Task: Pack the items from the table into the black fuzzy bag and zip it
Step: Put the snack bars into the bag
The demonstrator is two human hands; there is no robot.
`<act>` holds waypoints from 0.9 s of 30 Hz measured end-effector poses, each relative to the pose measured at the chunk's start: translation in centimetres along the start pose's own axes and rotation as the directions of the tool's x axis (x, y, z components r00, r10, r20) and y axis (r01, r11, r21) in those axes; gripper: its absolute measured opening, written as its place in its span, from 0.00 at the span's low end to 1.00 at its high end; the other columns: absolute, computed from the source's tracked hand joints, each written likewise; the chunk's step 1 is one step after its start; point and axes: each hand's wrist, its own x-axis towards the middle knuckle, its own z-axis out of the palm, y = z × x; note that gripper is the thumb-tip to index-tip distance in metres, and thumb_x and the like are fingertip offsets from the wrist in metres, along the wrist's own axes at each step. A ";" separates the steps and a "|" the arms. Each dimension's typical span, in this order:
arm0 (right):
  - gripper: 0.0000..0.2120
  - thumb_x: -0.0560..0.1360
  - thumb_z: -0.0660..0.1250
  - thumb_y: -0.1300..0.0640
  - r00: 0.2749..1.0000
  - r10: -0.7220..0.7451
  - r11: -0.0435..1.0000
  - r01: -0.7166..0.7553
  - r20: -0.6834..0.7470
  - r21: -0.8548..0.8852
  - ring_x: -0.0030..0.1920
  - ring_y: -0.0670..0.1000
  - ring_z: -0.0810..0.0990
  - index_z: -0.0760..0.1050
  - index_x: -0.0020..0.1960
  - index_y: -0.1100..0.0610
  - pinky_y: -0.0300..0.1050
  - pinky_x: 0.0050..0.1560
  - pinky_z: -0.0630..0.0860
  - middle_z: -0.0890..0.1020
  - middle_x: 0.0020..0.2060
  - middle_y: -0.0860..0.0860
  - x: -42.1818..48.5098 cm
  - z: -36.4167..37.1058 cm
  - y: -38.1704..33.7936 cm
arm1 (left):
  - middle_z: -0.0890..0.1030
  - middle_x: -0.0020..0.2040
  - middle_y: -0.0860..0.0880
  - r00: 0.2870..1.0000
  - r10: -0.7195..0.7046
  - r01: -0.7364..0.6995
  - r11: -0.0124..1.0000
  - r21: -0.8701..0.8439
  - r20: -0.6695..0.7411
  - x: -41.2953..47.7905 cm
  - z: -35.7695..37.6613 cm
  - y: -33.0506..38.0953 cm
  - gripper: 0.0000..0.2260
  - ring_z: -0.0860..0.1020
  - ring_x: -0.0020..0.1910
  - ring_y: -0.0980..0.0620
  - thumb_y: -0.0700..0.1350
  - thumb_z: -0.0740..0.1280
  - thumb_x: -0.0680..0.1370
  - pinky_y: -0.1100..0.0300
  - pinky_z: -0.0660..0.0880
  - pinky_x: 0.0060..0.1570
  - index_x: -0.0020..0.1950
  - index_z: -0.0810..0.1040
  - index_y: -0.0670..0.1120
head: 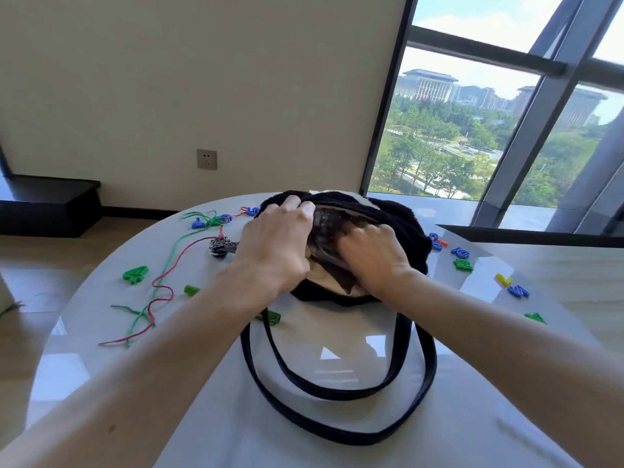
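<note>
Head view, and straight to the black fuzzy bag (400,228), sitting midway across the round white surface (202,417), mouth pulled wide, pale lining on show. Left hand (273,244) up on the far rim by the zip, fingers (293,201) curled over the edge and gripping it. Right hand (371,255) plunged into the opening, fingers buried in something dark and crumpled inside; pinching it or only pushing it down, cannot tell. Black straps (337,393) looped loose toward the near edge.

Packing under way but, by the look of it, far from finished. Out on the surface: red and green cords (162,285) tangled to the left, a green plastic number four (135,274), a small metal chain (221,247) just beside the left hand, a blue plastic five (252,211) at the far rim, more coloured plastic numbers (462,258) scattered to the right of the bag. Zip wide open, not yet drawn. Plenty to gather, then the closing.
</note>
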 end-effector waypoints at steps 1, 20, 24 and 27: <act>0.07 0.78 0.65 0.59 1.000 -0.002 1.000 0.002 0.028 0.008 0.50 0.54 0.85 0.80 0.53 0.51 0.45 0.40 0.68 0.84 0.51 0.48 -0.1 -0.2 0.0 | 0.73 0.55 0.50 1.000 0.002 -0.002 1.000 0.003 0.011 -0.1 0.0 0.0 0.18 0.75 0.54 0.45 0.42 0.71 0.72 0.53 0.71 0.42 0.60 0.71 0.47; 0.31 0.68 0.79 0.45 0.606 -0.031 0.792 -0.470 0.795 0.390 0.60 0.45 0.77 0.72 0.67 0.43 0.39 0.55 0.73 0.76 0.63 0.41 -15.5 -5.7 14.0 | 0.76 0.47 0.61 0.862 0.443 -0.337 0.863 -0.376 0.246 -1.6 -0.7 2.7 0.08 0.74 0.47 0.65 0.55 0.73 0.74 0.69 0.67 0.44 0.52 0.81 0.58; 0.47 0.64 0.79 0.37 0.458 0.068 0.846 -0.497 0.886 0.192 0.67 0.53 0.75 0.62 0.76 0.46 0.49 0.67 0.73 0.72 0.72 0.49 -17.8 -4.1 15.0 | 0.78 0.47 0.60 0.828 0.467 -0.337 0.856 -0.391 0.309 -1.7 -0.4 3.0 0.08 0.76 0.46 0.62 0.59 0.70 0.73 0.62 0.73 0.46 0.50 0.79 0.61; 0.56 0.60 0.79 0.33 0.399 0.071 0.880 -0.456 0.914 0.131 0.70 0.54 0.73 0.55 0.79 0.47 0.50 0.70 0.71 0.69 0.75 0.50 -18.7 -2.7 14.5 | 0.79 0.46 0.60 0.816 0.470 -0.328 0.856 -0.399 0.338 -1.7 -0.3 3.3 0.07 0.77 0.46 0.62 0.60 0.70 0.73 0.60 0.74 0.47 0.49 0.78 0.62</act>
